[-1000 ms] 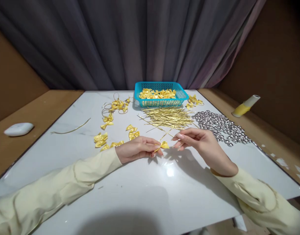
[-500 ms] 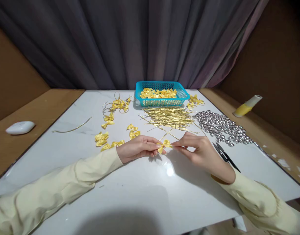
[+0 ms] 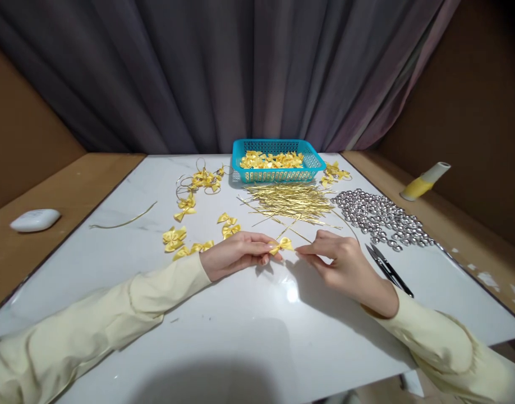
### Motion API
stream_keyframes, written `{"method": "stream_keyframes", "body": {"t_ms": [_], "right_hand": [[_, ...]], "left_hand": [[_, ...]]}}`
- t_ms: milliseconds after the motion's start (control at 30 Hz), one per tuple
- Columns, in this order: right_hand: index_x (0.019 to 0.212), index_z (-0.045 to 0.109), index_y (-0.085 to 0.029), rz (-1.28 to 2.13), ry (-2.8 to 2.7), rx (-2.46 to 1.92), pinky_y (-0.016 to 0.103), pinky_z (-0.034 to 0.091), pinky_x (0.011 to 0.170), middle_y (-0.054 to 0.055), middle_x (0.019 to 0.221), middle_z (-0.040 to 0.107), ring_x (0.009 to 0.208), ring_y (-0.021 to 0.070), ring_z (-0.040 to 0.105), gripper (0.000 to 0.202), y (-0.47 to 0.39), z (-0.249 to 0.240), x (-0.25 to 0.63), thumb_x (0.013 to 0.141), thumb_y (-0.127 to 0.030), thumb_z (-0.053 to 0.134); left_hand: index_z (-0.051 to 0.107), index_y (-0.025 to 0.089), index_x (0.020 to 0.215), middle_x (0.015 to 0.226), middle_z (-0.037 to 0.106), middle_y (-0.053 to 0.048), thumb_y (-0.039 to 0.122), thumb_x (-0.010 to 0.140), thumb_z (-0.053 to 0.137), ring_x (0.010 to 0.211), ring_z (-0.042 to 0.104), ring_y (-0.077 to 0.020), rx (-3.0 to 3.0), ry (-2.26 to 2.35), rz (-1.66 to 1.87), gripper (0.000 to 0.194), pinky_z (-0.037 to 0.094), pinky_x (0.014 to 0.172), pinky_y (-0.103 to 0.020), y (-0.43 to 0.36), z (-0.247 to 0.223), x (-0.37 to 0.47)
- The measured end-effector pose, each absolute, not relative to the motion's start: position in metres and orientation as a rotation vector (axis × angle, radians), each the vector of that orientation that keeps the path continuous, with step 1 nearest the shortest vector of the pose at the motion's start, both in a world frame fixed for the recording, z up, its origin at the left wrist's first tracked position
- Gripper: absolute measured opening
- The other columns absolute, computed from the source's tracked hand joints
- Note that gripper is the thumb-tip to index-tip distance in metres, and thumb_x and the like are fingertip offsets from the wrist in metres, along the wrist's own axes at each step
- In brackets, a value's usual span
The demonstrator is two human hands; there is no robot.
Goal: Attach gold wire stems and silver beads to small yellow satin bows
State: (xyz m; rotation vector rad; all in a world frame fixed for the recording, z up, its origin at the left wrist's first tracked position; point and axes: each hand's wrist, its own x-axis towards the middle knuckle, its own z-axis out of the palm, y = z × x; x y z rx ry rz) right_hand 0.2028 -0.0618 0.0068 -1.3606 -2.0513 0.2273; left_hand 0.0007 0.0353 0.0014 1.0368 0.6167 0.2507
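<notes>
My left hand (image 3: pixel 240 253) pinches a yellow ribbon bow (image 3: pixel 284 244) between thumb and fingers, above the white table. Just right of the bow, my right hand (image 3: pixel 341 264) has its thumb and index finger pressed together; what they hold, if anything, is too small to make out. Beyond the hands is a pile of gold wire ties (image 3: pixel 291 202). Several loose yellow bows (image 3: pixel 174 238) lie left of and behind my left hand. Silver beads (image 3: pixel 379 219) are spread out at the right.
A blue basket (image 3: pixel 278 177) of yellow bows stands at the back. Black snips (image 3: pixel 390 270) lie beside my right hand. Bows with looped ties (image 3: pixel 205 179) lie back left. At the edges are a white object (image 3: pixel 35 220) and a yellow-and-white tube (image 3: pixel 426 181).
The bow in my left hand has turned and risen slightly. My right hand has shifted a little to the left, and its fingertips have changed position slightly.
</notes>
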Motion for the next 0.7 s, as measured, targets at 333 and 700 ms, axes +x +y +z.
{"method": "stream_keyframes", "body": {"t_ms": [333, 700], "right_hand": [[0.072, 0.071, -0.015, 0.221, -2.01, -1.374, 0.023, 0.034, 0.047, 0.004, 0.055, 0.058, 0.051, 0.0125, 0.047, 0.025, -0.0638, 0.0077, 0.199, 0.076, -0.006, 0.047], [0.077, 0.07, -0.011, 0.246, -2.007, -1.326, 0.023, 0.036, 0.051, 0.005, 0.058, 0.058, 0.053, 0.0121, 0.047, 0.023, -0.0648, 0.0032, 0.194, 0.076, -0.004, 0.048]], "left_hand": [[0.066, 0.01, 0.09, 0.086, 0.067, -0.009, 0.016, 0.075, 0.064, 0.064, 0.051, -0.0068, 1.027, 0.616, 0.257, 0.016, 0.041, 0.065, -0.018, 0.0366, -0.0014, 0.0014], [0.067, 0.012, 0.084, 0.08, 0.064, -0.005, 0.021, 0.073, 0.066, 0.063, 0.046, -0.0074, 1.083, 0.653, 0.252, 0.015, 0.038, 0.063, -0.02, 0.0336, -0.0001, 0.0026]]}}
